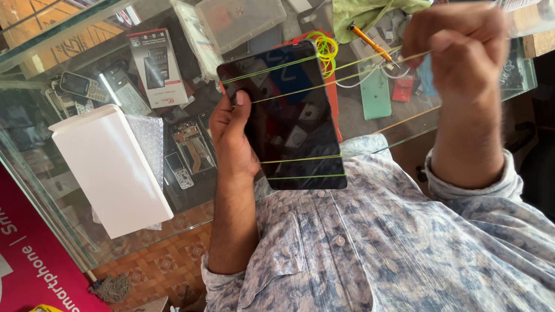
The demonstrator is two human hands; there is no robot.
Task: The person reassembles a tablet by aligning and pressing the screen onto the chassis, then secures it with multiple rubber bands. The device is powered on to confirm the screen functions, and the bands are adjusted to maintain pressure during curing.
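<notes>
Yellow-green rubber band (375, 66) mid-stretch: right hand (460, 48) pinches it taut, left hand (234, 136) clamps phone (288, 117); next, probably loop over far end.

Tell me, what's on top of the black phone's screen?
Thin yellow-green rubber bands cross the dark phone. The right hand stretches one band sideways. The left hand grips the phone's edge, thumb on the glass. The phone's back is hidden.

The left hand (235, 139) grips the black glass-faced rectangular phone (285, 117) above the glass-topped desk (3, 83). To its right, the right hand (460, 45) stretches a thin yellow-green rubber band (355, 64) off it. Left of the phone, a white rectangular cardboard box (111, 169) lies on the desk.
</notes>
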